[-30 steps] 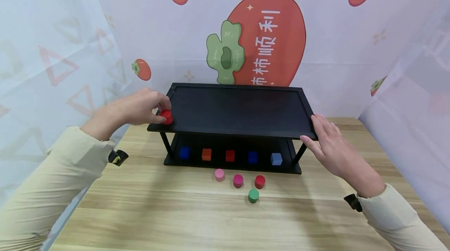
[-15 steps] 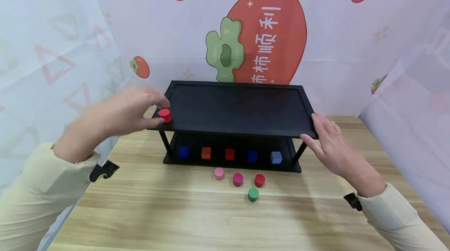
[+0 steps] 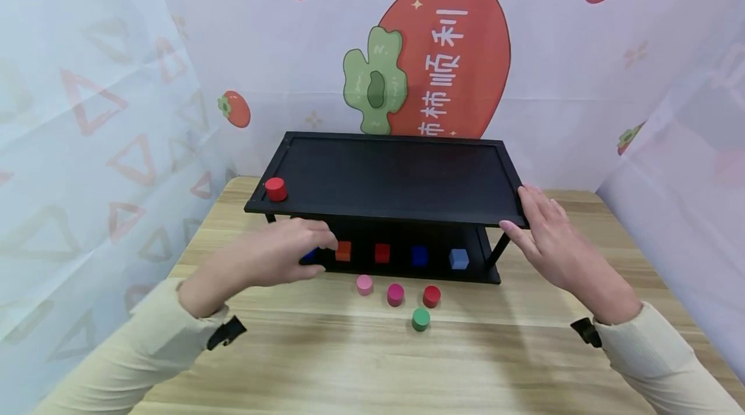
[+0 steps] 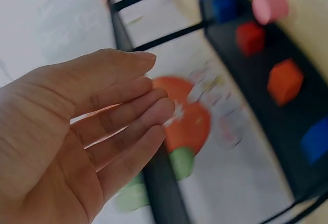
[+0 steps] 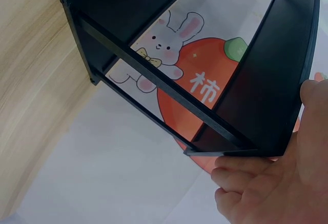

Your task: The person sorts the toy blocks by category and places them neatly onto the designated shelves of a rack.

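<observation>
My left hand [image 3: 279,253] hovers in front of the left part of the black two-tier shelf [image 3: 396,176], with nothing between its loosely bent fingers. It partly hides a blue cube [image 3: 308,257] on the lower tier. In the left wrist view, the thumb and fingers stand apart from every block. A red cylinder [image 3: 276,189] stands by itself on the top tier's front left corner. At the opposite front corner, my right hand [image 3: 547,244] rests on the shelf, its thumb at the front edge and its fairly straight fingers along the side.
The lower tier also bears an orange cube [image 3: 343,251], a red cube [image 3: 381,253], a dark blue cube [image 3: 419,256] and a light blue cube [image 3: 458,259]. Before it on the wooden table stand pink [image 3: 364,285], magenta [image 3: 395,295], red [image 3: 431,297] and green cylinders [image 3: 421,319].
My left hand has let go of the red cylinder on the top tier's corner, drawn back, then moved down and right toward the lower tier. The right hand has stayed at its corner.
</observation>
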A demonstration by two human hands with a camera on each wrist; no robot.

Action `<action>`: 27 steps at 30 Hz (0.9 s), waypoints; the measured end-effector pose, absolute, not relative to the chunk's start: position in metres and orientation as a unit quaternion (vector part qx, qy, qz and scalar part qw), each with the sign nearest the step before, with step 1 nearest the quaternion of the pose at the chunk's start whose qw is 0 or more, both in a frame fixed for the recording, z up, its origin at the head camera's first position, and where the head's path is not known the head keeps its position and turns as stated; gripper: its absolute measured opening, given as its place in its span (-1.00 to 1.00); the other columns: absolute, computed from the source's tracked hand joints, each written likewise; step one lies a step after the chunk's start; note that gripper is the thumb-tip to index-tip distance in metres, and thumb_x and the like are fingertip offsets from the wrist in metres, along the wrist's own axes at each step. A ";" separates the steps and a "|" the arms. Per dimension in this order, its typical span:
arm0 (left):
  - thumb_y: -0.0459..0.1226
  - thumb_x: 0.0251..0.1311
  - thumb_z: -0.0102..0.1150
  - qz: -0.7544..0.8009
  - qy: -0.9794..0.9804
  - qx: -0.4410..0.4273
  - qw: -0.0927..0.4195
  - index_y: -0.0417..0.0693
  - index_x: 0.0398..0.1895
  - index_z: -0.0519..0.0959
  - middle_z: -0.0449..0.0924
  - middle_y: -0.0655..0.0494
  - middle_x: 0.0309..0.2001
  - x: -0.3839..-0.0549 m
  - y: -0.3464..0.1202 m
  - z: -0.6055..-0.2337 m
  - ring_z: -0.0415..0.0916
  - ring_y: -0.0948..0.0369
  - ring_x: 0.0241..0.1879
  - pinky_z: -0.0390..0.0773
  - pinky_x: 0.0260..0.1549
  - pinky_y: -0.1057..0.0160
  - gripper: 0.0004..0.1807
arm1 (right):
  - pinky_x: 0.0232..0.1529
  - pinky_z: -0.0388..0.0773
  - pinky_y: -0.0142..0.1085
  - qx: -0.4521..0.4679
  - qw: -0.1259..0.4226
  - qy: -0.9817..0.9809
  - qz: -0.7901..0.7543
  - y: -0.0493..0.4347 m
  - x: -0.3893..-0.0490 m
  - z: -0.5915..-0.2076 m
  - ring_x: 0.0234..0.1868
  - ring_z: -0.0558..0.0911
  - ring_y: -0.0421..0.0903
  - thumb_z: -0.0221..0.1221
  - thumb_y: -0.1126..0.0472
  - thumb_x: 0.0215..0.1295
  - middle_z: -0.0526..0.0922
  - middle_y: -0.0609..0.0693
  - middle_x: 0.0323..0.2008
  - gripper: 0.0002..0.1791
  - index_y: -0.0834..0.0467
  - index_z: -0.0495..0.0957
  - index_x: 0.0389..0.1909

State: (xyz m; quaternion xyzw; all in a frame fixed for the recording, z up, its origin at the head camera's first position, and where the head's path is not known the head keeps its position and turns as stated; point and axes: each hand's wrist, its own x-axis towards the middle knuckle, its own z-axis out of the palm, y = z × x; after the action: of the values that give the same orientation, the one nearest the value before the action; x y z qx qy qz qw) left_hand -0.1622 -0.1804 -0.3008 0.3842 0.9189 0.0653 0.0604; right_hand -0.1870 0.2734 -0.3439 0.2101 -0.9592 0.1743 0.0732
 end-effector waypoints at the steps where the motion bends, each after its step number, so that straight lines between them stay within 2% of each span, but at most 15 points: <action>1: -0.30 0.27 0.44 0.069 0.917 0.386 0.073 -0.05 0.08 0.71 0.73 0.07 0.06 -0.165 -0.176 -0.309 0.72 0.15 0.01 0.76 -0.01 0.14 -0.68 | 0.64 -0.14 0.28 0.209 0.072 -0.959 0.174 0.274 -0.187 -0.344 0.64 0.01 0.46 -0.07 -0.13 0.70 0.03 0.45 0.62 -0.13 0.40 -0.10 0.65; 7: -0.35 0.23 0.47 0.072 0.915 0.384 0.101 -0.10 0.09 0.71 0.75 0.01 0.07 -0.174 -0.157 -0.355 0.74 0.11 0.02 0.76 -0.04 0.16 -0.65 | 0.65 -0.14 0.28 0.208 0.072 -0.959 0.177 0.273 -0.187 -0.347 0.64 0.00 0.46 -0.07 -0.13 0.69 0.02 0.44 0.63 -0.13 0.39 -0.10 0.66; 12: -0.39 0.22 0.42 0.088 0.914 0.384 0.092 -0.12 0.04 0.72 0.75 -0.02 0.02 -0.183 -0.147 -0.384 0.74 0.15 -0.08 0.76 -0.12 0.20 -0.70 | 0.64 -0.16 0.30 0.211 0.074 -0.958 0.181 0.273 -0.188 -0.346 0.64 0.00 0.47 -0.07 -0.11 0.70 0.03 0.46 0.62 -0.14 0.41 -0.10 0.65; 21: -0.30 0.23 0.46 0.118 0.914 0.382 0.065 0.01 -0.20 0.70 0.68 0.09 -0.22 -0.197 -0.136 -0.420 0.49 0.30 -0.33 0.60 -0.29 0.30 -0.87 | 0.65 -0.15 0.28 0.213 0.079 -0.956 0.182 0.275 -0.188 -0.347 0.64 0.01 0.45 -0.05 -0.12 0.69 0.05 0.44 0.62 -0.13 0.40 -0.09 0.65; 27: -0.30 0.25 0.44 0.141 0.910 0.385 0.069 0.02 -0.26 0.68 0.60 0.14 -0.32 -0.200 -0.131 -0.432 0.39 0.32 -0.38 0.45 -0.35 0.38 -0.91 | 0.65 -0.13 0.27 0.210 0.080 -0.957 0.184 0.276 -0.187 -0.347 0.65 0.01 0.43 -0.05 -0.13 0.68 0.03 0.43 0.63 -0.13 0.39 -0.09 0.65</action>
State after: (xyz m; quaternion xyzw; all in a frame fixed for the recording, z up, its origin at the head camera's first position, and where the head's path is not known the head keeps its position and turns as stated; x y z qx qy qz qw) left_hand -0.2004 -0.1312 -0.4316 0.3849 0.9096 0.1407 0.0686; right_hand -0.1870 0.2756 -0.3469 0.2102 -0.9568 0.1843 0.0797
